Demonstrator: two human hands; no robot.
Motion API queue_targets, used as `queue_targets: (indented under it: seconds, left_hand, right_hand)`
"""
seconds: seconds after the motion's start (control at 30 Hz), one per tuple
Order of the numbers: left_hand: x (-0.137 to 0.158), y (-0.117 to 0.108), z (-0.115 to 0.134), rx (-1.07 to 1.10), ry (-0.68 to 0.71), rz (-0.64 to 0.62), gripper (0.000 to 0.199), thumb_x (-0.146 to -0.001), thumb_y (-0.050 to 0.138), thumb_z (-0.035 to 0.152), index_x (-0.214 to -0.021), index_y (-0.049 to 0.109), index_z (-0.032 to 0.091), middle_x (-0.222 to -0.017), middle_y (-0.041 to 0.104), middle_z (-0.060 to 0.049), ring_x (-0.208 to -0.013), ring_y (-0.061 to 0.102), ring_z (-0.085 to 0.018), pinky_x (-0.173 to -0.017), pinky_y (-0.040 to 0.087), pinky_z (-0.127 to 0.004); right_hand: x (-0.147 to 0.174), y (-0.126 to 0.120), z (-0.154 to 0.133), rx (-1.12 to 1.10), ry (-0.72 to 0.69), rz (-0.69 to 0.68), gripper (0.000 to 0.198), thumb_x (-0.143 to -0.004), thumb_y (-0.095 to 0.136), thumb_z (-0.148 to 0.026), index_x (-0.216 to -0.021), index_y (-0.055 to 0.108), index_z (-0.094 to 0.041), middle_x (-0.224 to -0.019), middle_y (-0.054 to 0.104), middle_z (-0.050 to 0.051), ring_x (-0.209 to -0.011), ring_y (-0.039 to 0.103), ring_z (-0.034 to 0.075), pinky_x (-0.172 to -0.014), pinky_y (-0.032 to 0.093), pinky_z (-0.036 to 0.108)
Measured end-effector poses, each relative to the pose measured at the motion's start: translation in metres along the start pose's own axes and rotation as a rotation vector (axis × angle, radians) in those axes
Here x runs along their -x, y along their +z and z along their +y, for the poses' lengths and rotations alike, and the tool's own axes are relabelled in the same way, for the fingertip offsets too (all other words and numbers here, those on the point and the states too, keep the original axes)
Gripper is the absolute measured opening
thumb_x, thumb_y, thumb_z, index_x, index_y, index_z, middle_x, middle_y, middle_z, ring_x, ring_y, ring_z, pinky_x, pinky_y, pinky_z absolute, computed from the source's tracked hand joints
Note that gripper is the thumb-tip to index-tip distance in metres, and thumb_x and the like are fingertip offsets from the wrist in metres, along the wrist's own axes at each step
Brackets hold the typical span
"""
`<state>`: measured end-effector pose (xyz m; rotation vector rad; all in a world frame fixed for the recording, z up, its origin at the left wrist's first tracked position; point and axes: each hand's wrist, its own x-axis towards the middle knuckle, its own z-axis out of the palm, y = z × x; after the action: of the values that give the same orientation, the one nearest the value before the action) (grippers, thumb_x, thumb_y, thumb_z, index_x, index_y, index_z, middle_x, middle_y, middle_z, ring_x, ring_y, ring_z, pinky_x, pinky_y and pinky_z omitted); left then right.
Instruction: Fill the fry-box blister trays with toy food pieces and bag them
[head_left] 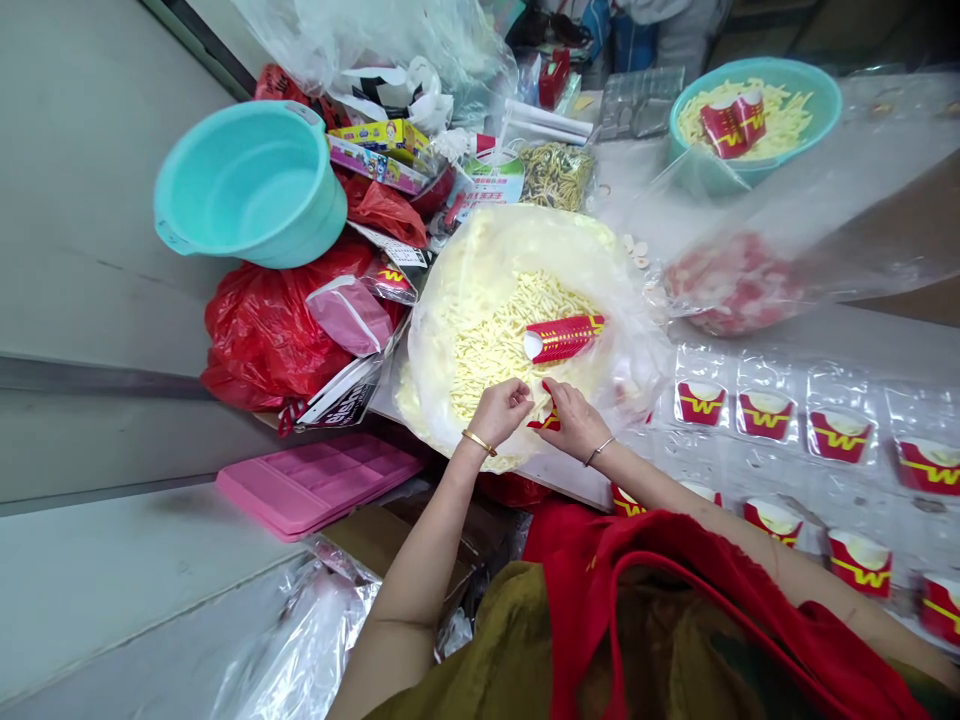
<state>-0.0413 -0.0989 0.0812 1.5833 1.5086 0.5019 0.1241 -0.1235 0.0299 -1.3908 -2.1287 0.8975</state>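
Observation:
My right hand [574, 425] grips a small red fries carton [546, 420] with a yellow mark, low over the front of a big clear plastic bag [431, 350]. Pale pieces show at the carton's mouth. My left hand [506, 412] is closed in a pinch right beside that mouth; what its fingertips hold is too small to make out. Inside the opened bag lies a heap of pale yellow fry-shaped sticks [487, 335]. On top of the heap, just beyond my hands, rests a nested stack of red cartons [566, 338].
Rows of clear blister packs with red cartons [766, 415] cover the right side. A turquoise basin [247, 185] stands at left above a red bag [277, 330]; another basin [829, 110] holds sticks and cartons. A bag of pink-and-white pieces [739, 285] lies right. Pink trays [315, 485] sit lower left.

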Motion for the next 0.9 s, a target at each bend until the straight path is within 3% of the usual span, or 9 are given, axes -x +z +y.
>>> queue_targets:
  seconds: [0.13,0.27,0.37,0.47,0.57,0.7,0.83,0.9]
  left_hand:
    - [0.009,0.022,0.001,-0.161,0.112,0.04,0.013,-0.077,0.055,0.012,-0.074,0.066,0.018,-0.073,0.064,-0.004,-0.071,0.058,-0.016,-0.069,0.044,-0.026]
    - [0.016,0.034,-0.005,-0.122,0.092,-0.113,0.021,-0.08,0.051,0.012,-0.08,0.071,0.019,-0.08,0.069,-0.006,-0.074,0.062,-0.018,-0.072,0.046,-0.028]
    - [0.009,0.018,-0.021,0.001,0.037,-0.064,0.027,-0.085,0.045,0.014,-0.098,0.068,0.018,-0.087,0.069,-0.005,-0.077,0.063,-0.017,-0.075,0.049,-0.028]
    - [-0.01,-0.009,-0.045,-0.241,-0.062,0.151,0.037,-0.078,0.048,0.006,-0.111,0.062,0.018,-0.104,0.063,-0.009,-0.092,0.059,-0.021,-0.086,0.046,-0.034]
    - [-0.03,-0.027,-0.067,-0.39,-0.165,0.226,0.037,-0.069,0.052,-0.001,-0.099,0.063,0.018,-0.111,0.056,-0.011,-0.105,0.052,-0.026,-0.094,0.04,-0.04]
    - [-0.043,-0.031,-0.084,-0.265,-0.18,0.248,0.013,-0.071,0.055,0.005,-0.074,0.058,0.018,-0.095,0.056,-0.008,-0.099,0.054,-0.023,-0.09,0.041,-0.036]
    - [-0.044,-0.034,-0.082,-0.056,-0.196,0.327,0.003,-0.077,0.055,0.018,-0.075,0.052,0.018,-0.076,0.053,-0.002,-0.075,0.056,-0.015,-0.071,0.044,-0.027]
    - [-0.04,-0.036,-0.072,0.054,-0.212,0.344,0.011,-0.081,0.052,0.028,-0.079,0.05,0.018,-0.07,0.05,0.001,-0.062,0.053,-0.011,-0.059,0.043,-0.024]
  right_hand:
    - [0.004,0.003,0.003,-0.016,-0.022,-0.001,0.072,-0.075,0.064,-0.024,-0.136,0.028,-0.015,-0.119,0.049,0.017,-0.108,0.048,0.034,-0.087,0.047,0.048]
    - [0.012,0.007,0.009,-0.047,-0.063,0.002,0.068,-0.076,0.063,-0.02,-0.135,0.031,-0.014,-0.119,0.051,0.016,-0.109,0.049,0.032,-0.091,0.046,0.046]
    - [0.017,0.007,0.017,-0.065,-0.063,0.032,0.07,-0.078,0.065,-0.029,-0.136,0.029,-0.014,-0.121,0.049,0.017,-0.111,0.048,0.032,-0.093,0.045,0.047]
    - [0.02,0.006,0.022,-0.069,-0.046,0.063,0.073,-0.078,0.066,-0.034,-0.137,0.028,-0.013,-0.121,0.049,0.018,-0.11,0.049,0.033,-0.094,0.044,0.049]
    - [0.02,0.006,0.024,-0.073,-0.044,0.069,0.074,-0.078,0.067,-0.036,-0.137,0.029,-0.014,-0.12,0.05,0.018,-0.11,0.05,0.033,-0.095,0.045,0.049]
    - [0.019,0.007,0.024,-0.082,-0.031,0.077,0.076,-0.077,0.068,-0.039,-0.137,0.029,-0.014,-0.122,0.049,0.018,-0.111,0.05,0.033,-0.095,0.045,0.048]
    - [0.014,0.004,0.026,-0.089,0.002,0.095,0.079,-0.076,0.069,-0.042,-0.137,0.03,-0.012,-0.119,0.051,0.019,-0.11,0.051,0.033,-0.093,0.046,0.048]
    - [0.008,0.003,0.024,-0.09,0.004,0.101,0.079,-0.076,0.07,-0.042,-0.137,0.03,-0.012,-0.119,0.051,0.019,-0.11,0.051,0.033,-0.093,0.046,0.049]
